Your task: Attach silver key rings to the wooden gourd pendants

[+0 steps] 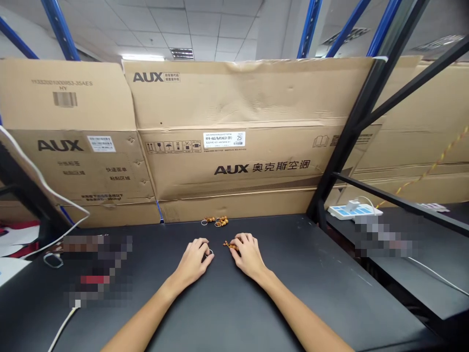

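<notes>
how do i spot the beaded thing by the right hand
Find the AUX-printed cardboard behind the black table. Beaded pieces lie near its foot; closer to the viewer is the right hand. The brown beaded piece is the one at that hand's thumb, unlike those by the cardboard.

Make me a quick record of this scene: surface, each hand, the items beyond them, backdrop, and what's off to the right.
Surface: black tabletop
Left hand: fingers at a pale ring; grip unclear
Right hand: fingers partly covering a brown beaded piece
Beyond hands: more beaded pieces with rings, near the table's far edge
Backdrop: cardboard printed AUX
Far right: white-and-blue power strip on another dark surface
</notes>
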Demonstrator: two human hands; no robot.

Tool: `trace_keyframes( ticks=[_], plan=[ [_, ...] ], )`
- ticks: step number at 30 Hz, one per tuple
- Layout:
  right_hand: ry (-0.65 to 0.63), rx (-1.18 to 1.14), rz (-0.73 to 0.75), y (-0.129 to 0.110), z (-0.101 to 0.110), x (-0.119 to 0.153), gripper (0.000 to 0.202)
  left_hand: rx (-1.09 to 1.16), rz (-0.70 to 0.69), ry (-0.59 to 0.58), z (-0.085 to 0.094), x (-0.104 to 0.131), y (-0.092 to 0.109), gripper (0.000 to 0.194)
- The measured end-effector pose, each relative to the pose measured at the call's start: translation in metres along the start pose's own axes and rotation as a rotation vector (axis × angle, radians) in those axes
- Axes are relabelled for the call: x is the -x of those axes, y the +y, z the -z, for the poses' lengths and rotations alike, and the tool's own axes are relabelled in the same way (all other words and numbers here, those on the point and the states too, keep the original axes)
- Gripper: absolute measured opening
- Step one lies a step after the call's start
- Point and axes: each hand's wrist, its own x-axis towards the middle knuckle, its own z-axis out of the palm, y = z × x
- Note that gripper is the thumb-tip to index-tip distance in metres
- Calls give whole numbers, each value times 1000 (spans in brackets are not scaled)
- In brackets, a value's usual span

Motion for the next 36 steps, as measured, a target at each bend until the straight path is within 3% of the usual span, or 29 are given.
trace_keyframes(
  ticks=[6,11,17,23,26,31,36],
  plan=[
    [-52,5,17,10,-7,-4,14,-63,46,3,-1,-3,-14,17],
    [0,-10,-7,16,-7,-6,20,-218,126,51,-3,-17,-24,12],
    [15,-35,10,12,-4,-6,24,-252,113,-3,-21,-44,-28,37],
    [14,-66,21,9,-2,-5,23,-253,-13,0,-19,-33,-17,34],
    [10,-85,43,6,-3,-4,22,-249,-7,-15,-15,-30,-16,41],
    [12,-87,72,1,-4,-3,19,-264,161,-90,-19,-49,-28,52],
    [19,-85,74,5,-7,-3,19,-268,88,-66,-19,-48,-25,48]
  ],
)
